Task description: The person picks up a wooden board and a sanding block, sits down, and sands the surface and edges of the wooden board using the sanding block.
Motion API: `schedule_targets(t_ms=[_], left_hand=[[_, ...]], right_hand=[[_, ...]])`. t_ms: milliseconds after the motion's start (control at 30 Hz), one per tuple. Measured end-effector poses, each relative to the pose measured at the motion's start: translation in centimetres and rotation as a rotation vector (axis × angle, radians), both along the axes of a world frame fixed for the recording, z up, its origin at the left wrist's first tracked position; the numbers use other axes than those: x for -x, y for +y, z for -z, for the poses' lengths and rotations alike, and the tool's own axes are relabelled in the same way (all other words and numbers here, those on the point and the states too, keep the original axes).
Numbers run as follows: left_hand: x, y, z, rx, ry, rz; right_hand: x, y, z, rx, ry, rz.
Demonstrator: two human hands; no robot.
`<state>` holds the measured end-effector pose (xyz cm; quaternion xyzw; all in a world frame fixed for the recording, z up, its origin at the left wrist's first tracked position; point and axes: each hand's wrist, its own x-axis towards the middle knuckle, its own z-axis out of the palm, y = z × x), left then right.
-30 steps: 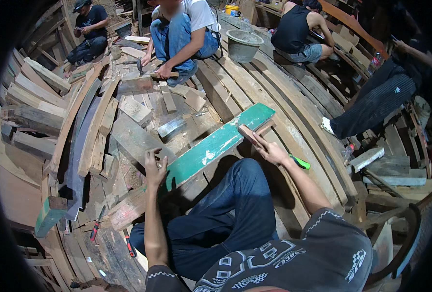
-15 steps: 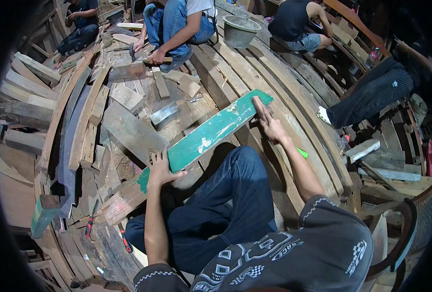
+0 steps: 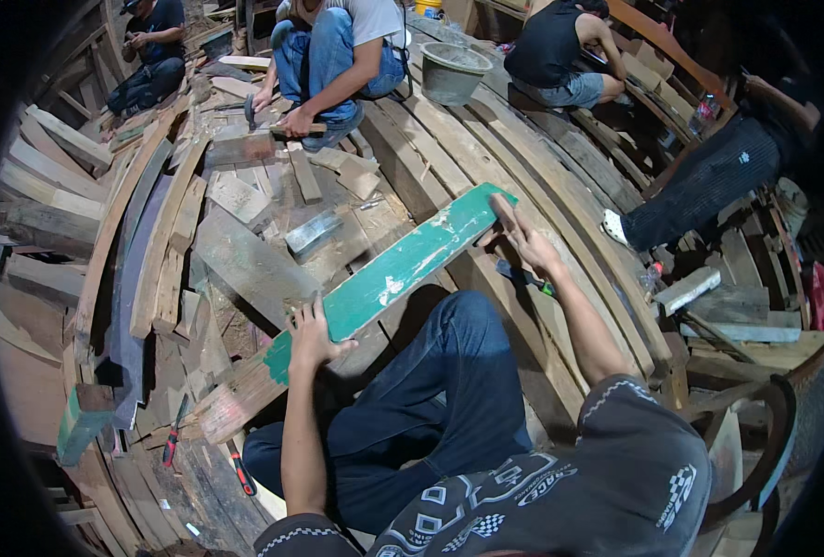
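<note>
A long plank with worn green paint (image 3: 412, 263) lies slanted across my raised knee, its far end up to the right. My left hand (image 3: 310, 337) is closed over the plank's near left end, thumb pointing right along the lower edge. My right hand (image 3: 533, 246) grips the far right end, its fingers bent around the edge; part of that grip is hidden. Just below the right wrist lies a tool with a dark part and a green end (image 3: 547, 290). A wooden beam (image 3: 236, 404) with a pinkish patch runs beneath the plank's left end.
Two red-and-black-handled tools (image 3: 244, 474) lie at lower left. Ahead are a shiny metal block (image 3: 313, 234) and wood offcuts. Long curved beams (image 3: 560, 218) run along the right. A grey bucket (image 3: 451, 76) stands at the back. A co-worker (image 3: 333, 70) squats ahead holding a hammer; other people sit around.
The plank and both hands have shifted slightly in view, with the plank's far end a little lower. More of the green-ended tool shows beside my right forearm.
</note>
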<state>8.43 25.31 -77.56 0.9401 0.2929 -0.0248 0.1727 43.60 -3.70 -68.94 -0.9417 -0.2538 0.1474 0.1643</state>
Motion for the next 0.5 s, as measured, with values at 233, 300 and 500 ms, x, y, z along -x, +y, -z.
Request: schedule_targets(t_ms=[233, 300, 500], left_hand=[[-0.6, 0.2, 3.3, 0.037, -0.237, 0.050], [0.4, 0.4, 1.7, 0.053, -0.093, -0.028], [-1.4, -1.0, 1.8, 0.032, -0.042, 0.015]], right_hand=[[-0.9, -1.7, 3.6, -0.288, -0.388, -0.345], [0.8, 0.2, 2.7, -0.043, 0.011, -0.003], [-0.4, -2.0, 3.3, -0.095, -0.065, -0.035]])
